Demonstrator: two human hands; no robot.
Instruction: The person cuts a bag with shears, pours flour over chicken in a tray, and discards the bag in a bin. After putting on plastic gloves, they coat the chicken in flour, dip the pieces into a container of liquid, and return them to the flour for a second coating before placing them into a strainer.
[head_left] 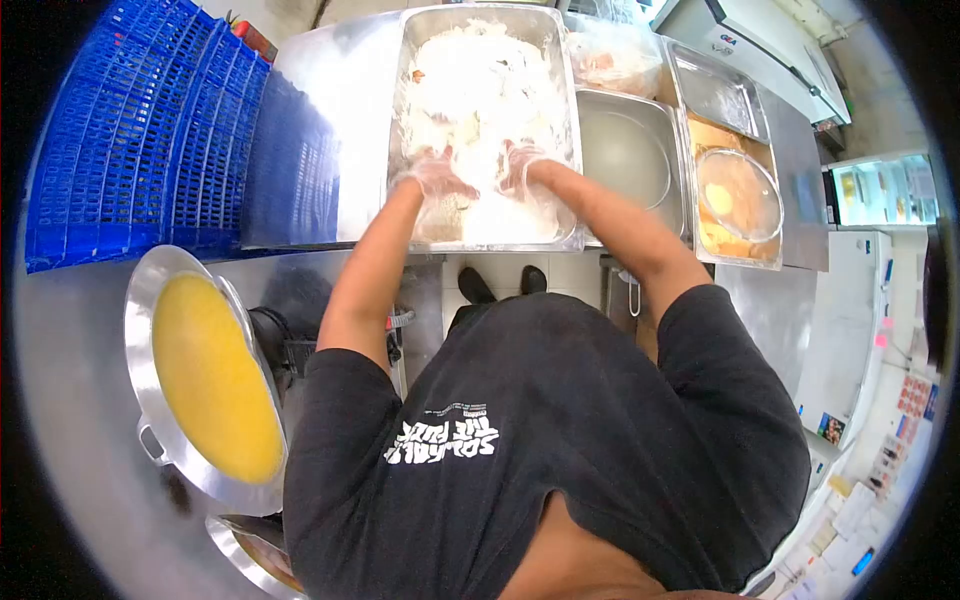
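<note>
A deep steel tray holds white flour with lumpy, coated pieces in it, much of it washed out by glare. My left hand, in a clear plastic glove, rests in the flour at the near left part of the tray, thumb apart from the fingers. Opposite it, my gloved right hand is in the flour too, its fingers and thumb apart but partly covered by white. A bright white mound lies between both hands; whether a piece is inside it I cannot make out.
Right of the flour stands a pan of cloudy liquid, then a tray of orange-brown powder with a round clear container. A plastic bag sits behind. Blue crates stack at left, above a large pan of yellow liquid.
</note>
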